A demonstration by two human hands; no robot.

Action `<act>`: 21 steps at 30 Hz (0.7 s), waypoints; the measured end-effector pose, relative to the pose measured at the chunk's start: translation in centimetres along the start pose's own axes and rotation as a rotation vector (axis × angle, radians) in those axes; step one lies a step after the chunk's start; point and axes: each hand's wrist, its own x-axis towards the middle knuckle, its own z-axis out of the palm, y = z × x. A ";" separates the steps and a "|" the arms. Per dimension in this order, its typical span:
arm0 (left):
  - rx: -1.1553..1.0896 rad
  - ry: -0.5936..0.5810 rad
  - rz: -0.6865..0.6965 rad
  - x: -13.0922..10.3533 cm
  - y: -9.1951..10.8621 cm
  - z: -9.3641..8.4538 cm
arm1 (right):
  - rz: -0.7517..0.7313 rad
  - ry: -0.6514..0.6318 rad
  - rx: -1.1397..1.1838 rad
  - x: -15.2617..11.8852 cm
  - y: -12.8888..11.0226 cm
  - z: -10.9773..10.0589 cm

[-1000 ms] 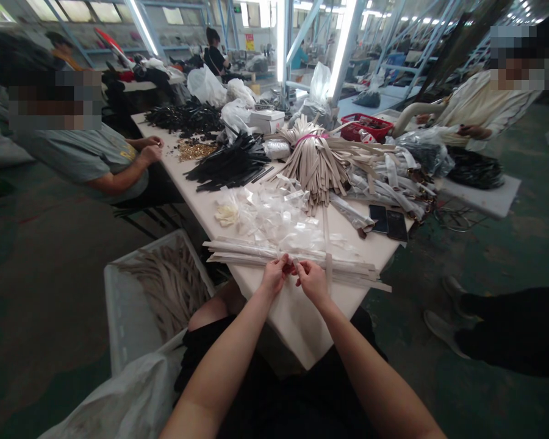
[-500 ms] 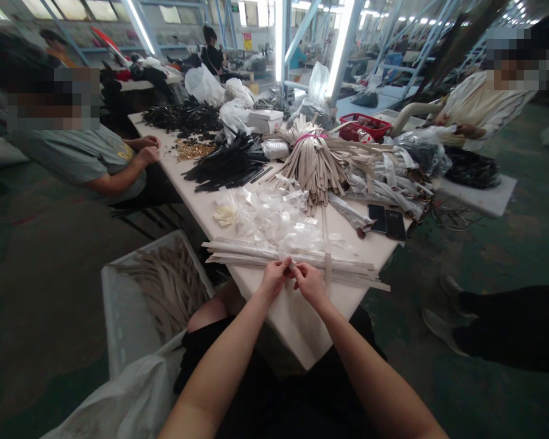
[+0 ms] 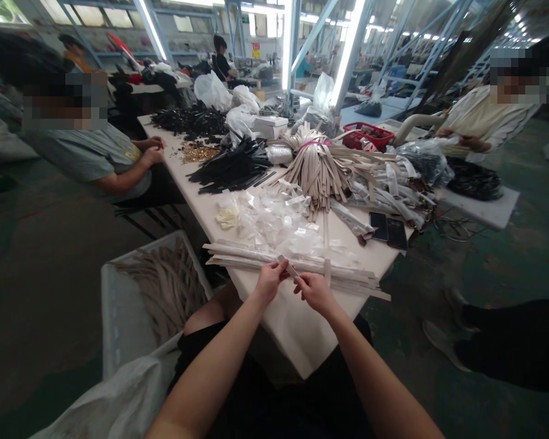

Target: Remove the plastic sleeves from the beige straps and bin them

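Strip (image 3: 290, 268), pale, narrow and flat, is held in the gap between the left hand (image 3: 269, 281) and the right hand (image 3: 315, 292); of what it is made cannot be told. Its long axis is slanted, the far end pointed forward past the left fingertips, the near end directed toward the right thumb and forefinger. Just beyond both hands, long straight pale strips (image 3: 238, 255) are laid crosswise in a flat bundle. Farther ahead, crinkled, glossy clear plastic (image 3: 274, 219) is heaped, and behind it limp beige straps (image 3: 320, 177) are gathered by a pink band (image 3: 313, 144) into a splayed tuft.

By the left hand the strip is pinched between thumb and fingers, the other fingers being curled. By the right hand its near end is pinched, the palm turned down. Both forearms are stretched forward and angled inward.
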 end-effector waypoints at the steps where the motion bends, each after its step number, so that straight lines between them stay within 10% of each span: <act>1: 0.023 -0.023 -0.024 -0.4 -0.2 0.2 | -0.005 0.012 0.004 0.1 -0.3 0.0; 21: 0.102 0.107 0.219 -3.7 3.1 3.3 | -0.231 -0.059 -0.022 -0.2 -3.8 -2.5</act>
